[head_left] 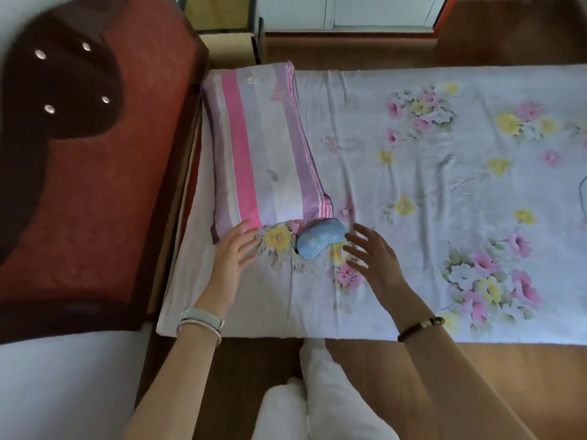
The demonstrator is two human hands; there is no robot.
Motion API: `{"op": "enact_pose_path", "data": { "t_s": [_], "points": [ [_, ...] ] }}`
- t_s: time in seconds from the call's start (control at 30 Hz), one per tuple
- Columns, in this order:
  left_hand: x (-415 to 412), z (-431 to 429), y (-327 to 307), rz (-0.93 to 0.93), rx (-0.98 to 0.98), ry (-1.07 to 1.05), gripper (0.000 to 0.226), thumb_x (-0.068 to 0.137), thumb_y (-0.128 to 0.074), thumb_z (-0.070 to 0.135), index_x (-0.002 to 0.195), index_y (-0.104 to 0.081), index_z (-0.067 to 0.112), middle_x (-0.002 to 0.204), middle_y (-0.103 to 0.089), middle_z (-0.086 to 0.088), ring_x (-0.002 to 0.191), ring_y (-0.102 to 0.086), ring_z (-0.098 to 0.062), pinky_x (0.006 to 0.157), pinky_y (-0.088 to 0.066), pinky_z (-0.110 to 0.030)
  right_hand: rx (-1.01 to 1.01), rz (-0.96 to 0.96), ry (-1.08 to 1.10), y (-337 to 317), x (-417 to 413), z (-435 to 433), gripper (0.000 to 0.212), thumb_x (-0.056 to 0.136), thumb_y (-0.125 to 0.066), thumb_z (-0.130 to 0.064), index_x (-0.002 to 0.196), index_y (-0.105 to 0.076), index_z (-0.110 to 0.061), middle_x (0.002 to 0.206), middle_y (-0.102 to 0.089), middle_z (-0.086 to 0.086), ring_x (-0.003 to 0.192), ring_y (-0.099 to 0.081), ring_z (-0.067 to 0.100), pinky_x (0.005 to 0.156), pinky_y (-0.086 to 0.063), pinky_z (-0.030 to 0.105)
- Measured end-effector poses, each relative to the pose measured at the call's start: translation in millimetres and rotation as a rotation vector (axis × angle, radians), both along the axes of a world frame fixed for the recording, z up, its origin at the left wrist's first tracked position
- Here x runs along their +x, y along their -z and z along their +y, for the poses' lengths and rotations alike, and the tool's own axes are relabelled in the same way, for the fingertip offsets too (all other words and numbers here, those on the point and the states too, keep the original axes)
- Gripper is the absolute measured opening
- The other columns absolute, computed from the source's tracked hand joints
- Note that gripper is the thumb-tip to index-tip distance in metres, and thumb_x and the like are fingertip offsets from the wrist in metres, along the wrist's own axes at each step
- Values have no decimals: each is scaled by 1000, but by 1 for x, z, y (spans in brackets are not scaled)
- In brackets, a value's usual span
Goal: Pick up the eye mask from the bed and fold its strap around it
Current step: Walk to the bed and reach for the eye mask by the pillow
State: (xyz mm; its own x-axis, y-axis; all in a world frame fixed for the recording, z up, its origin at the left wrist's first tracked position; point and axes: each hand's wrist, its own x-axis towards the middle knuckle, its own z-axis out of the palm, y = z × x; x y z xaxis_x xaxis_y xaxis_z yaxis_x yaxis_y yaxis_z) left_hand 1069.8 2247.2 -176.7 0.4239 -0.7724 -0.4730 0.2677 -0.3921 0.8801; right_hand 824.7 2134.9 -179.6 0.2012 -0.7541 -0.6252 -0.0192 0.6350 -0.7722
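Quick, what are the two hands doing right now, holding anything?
Left hand: open, fingers spread, holding nothing.
Right hand: open, holding nothing, beside the light blue fabric eye mask lying on the floral bedsheet.

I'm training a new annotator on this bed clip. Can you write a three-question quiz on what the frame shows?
1. True or false: the eye mask is already lifted off the bed.
2. Which lies beside the mask? A) striped pillow B) book C) towel
3. Fill in: the left hand and right hand are both ____, holding nothing.

Key
1. False; it lies on the floral sheet.
2. A
3. open
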Motion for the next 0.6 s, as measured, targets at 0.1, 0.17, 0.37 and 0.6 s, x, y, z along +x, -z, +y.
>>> {"op": "enact_pose_path", "data": {
  "t_s": [0.1, 0.17, 0.37, 0.6],
  "points": [
    [8, -34, 27, -5, 66, 52, 29, 95, -49, 47, 120, -60, 39, 122, -70, 10, 115, -65, -7, 103, -48, -37, 70, -5, 39, 28, 13, -20, 27, 101, -45, -37, 114, -68, -31, 123, -71, 1, 114, -67, 24, 95, -52, 41],
    [9, -55, 48, -15, 90, 92, 29, 92, -52, 48, 117, -62, 39, 126, -68, 3, 114, -66, -10, 103, -48, -40, 99, 5, 72, 48, 19, -32, 25, 101, -46, -37, 111, -69, -32, 123, -72, 2, 112, -68, 23, 89, -53, 38],
    [-1, -104, 140, -66, 153, 217, 25, 98, -56, 30, 122, -62, 29, 129, -65, -1, 119, -61, -14, 104, -48, -41, 183, 28, 202, 129, 20, -69, 25, 102, -45, -35, 108, -69, -33, 122, -71, 1, 114, -67, 25, 98, -52, 44],
    [-11, -154, 260, -223, 157, 261, 28, 100, -54, 13, 126, -62, 16, 122, -65, 4, 111, -61, -9, 99, -49, -28, 245, 30, 330, 234, 16, -96, 35, 101, -47, -36, 129, -61, -23, 126, -65, 1, 117, -61, 29, 99, -51, 47]
  ]
}}
